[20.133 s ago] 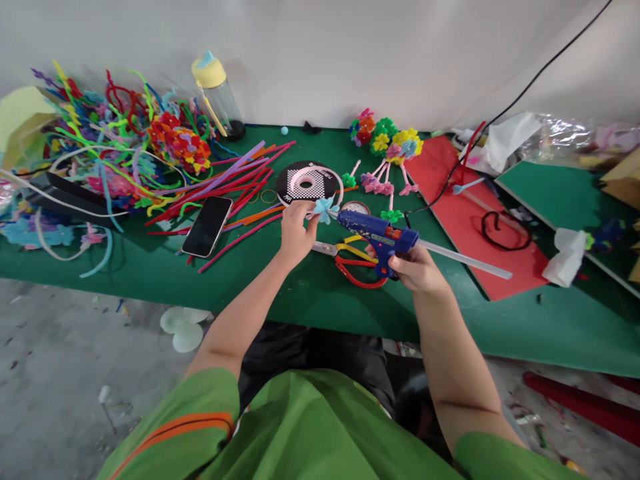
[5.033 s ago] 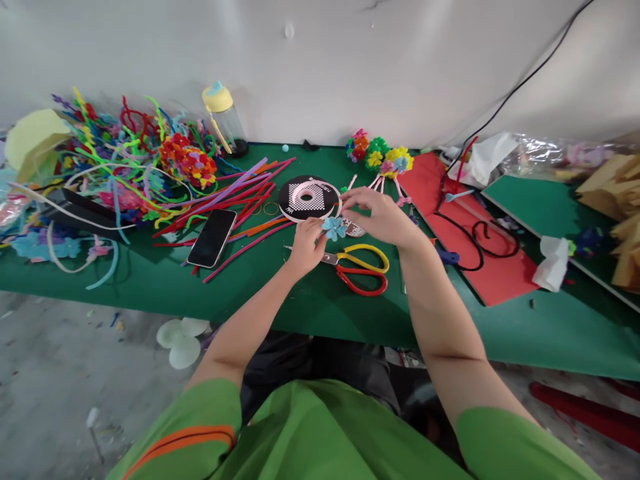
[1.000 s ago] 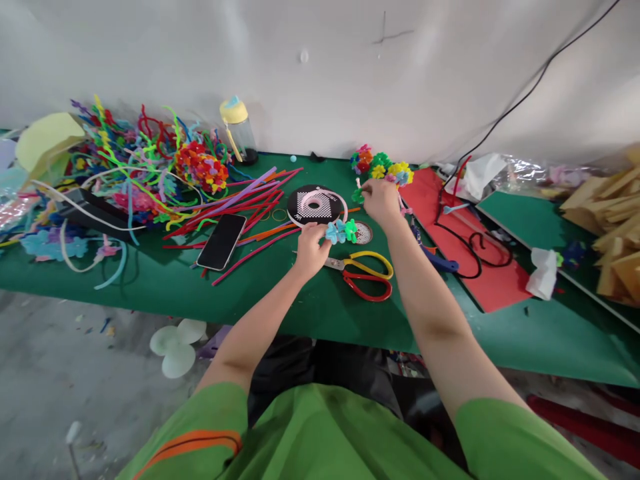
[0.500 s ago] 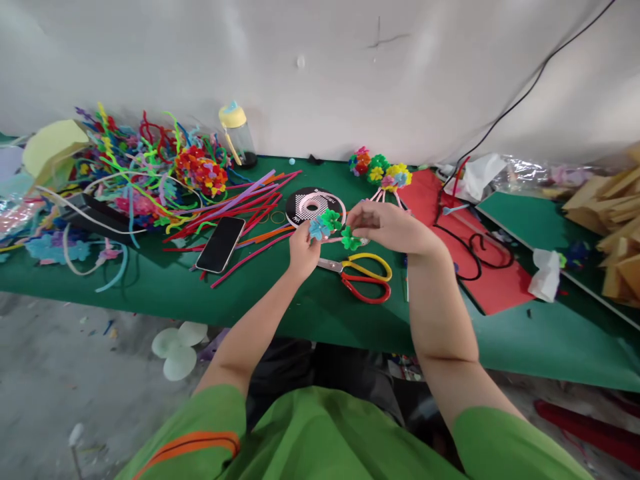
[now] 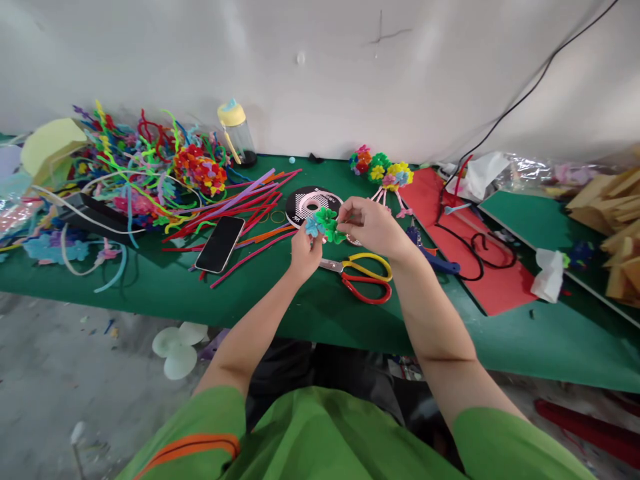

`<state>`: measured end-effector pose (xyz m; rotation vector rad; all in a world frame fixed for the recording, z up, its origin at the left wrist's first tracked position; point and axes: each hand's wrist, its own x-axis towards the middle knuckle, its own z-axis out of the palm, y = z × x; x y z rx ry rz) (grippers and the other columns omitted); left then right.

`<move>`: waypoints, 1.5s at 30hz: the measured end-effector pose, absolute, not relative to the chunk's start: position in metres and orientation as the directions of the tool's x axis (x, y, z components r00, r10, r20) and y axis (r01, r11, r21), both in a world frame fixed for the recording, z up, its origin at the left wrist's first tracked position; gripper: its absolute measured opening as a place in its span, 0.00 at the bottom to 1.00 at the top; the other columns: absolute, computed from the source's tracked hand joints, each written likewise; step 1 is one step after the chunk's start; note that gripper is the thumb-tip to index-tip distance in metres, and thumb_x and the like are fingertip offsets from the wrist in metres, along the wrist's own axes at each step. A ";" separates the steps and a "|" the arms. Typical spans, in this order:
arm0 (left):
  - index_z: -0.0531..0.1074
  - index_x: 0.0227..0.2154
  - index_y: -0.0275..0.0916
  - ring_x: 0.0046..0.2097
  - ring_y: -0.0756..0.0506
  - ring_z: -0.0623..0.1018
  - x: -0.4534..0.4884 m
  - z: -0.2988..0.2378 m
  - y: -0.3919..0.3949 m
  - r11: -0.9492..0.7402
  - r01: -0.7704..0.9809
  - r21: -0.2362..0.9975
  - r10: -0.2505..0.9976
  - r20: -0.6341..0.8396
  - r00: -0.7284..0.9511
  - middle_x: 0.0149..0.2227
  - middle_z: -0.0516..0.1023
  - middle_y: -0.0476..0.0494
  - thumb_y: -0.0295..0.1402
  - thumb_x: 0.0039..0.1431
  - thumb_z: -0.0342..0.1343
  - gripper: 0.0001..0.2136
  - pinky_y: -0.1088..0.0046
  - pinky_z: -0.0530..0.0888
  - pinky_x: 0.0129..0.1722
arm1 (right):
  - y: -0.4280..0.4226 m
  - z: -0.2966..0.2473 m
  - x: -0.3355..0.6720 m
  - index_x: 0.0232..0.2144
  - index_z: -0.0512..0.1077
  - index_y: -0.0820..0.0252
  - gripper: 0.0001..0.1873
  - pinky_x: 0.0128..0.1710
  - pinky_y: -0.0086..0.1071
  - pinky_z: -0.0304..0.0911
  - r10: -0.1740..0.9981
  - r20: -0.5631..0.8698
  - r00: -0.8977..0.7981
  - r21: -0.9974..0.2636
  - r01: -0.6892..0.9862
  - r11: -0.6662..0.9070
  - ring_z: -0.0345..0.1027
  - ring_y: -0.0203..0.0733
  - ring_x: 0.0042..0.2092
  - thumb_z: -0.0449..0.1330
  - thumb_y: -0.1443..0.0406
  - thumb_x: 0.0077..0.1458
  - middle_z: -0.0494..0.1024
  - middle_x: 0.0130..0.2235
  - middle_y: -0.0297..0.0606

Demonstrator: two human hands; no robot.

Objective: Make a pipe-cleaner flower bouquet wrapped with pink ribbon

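Head view: the left hand (image 5: pixel 305 248) is held just above the surface (image 5: pixel 300 310), fingers closed in a pinch on a blue flower (image 5: pixel 313 227). The right hand (image 5: pixel 371 227) is level with it and close beside it, fingertips pinched on the green flowers (image 5: pixel 329 223). The green flowers sit between the two hands, pressed against the blue flower. Which stems go into which hand cannot be told.

Scissors (image 5: pixel 364 277) with yellow and red handles lie flat on the surface just under the right hand, blades pointing toward the left hand. A black reel (image 5: pixel 306 200) lies just beyond both hands. A phone (image 5: pixel 220 235) lies face up, well out to the outer side of the left hand, among loose pipe cleaners (image 5: pixel 250 193). A bottle (image 5: pixel 237 132) with a yellow cap stands at the wall, far beyond the left hand. A flower bunch (image 5: pixel 384 167) lies beyond the right hand. A blue glue gun (image 5: pixel 433 259) lies just outside the right wrist, at the edge of a red mat (image 5: pixel 480 273).
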<state>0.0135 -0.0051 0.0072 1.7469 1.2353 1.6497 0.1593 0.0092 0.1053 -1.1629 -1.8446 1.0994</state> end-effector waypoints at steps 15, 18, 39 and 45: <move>0.64 0.32 0.39 0.34 0.45 0.73 0.014 -0.001 -0.001 -0.585 0.460 0.668 0.773 0.631 0.068 0.30 0.71 0.42 0.45 0.63 0.37 0.17 0.68 0.71 0.35 | 0.010 0.110 0.160 0.23 0.64 0.60 0.07 0.28 0.31 0.60 0.940 0.132 -0.314 -0.896 0.368 0.249 0.64 0.33 0.28 0.61 0.69 0.42 0.70 0.25 0.32; 0.64 0.33 0.40 0.35 0.45 0.74 0.013 -0.001 -0.001 -0.575 0.430 0.696 0.787 0.615 0.058 0.29 0.71 0.43 0.45 0.64 0.36 0.17 0.66 0.71 0.37 | 0.011 0.108 0.161 0.23 0.65 0.60 0.07 0.29 0.31 0.61 0.938 0.128 -0.322 -0.907 0.345 0.242 0.65 0.33 0.28 0.62 0.69 0.41 0.70 0.25 0.32; 0.58 0.24 0.41 0.24 0.49 0.68 0.010 0.001 -0.004 -0.594 0.430 0.681 0.781 0.615 0.105 0.22 0.65 0.48 0.46 0.64 0.33 0.19 0.71 0.65 0.26 | 0.010 0.112 0.165 0.24 0.66 0.60 0.11 0.27 0.30 0.63 0.922 0.068 -0.381 -0.937 0.293 0.190 0.67 0.34 0.27 0.66 0.64 0.40 0.72 0.25 0.33; 0.61 0.26 0.41 0.27 0.48 0.70 0.010 0.000 -0.004 -0.669 0.435 0.603 0.728 0.648 0.222 0.24 0.68 0.46 0.42 0.64 0.37 0.16 0.71 0.66 0.28 | 0.013 0.112 0.168 0.30 0.69 0.59 0.08 0.28 0.31 0.63 0.944 0.091 -0.316 -0.928 0.316 0.196 0.67 0.35 0.28 0.61 0.62 0.48 0.73 0.27 0.34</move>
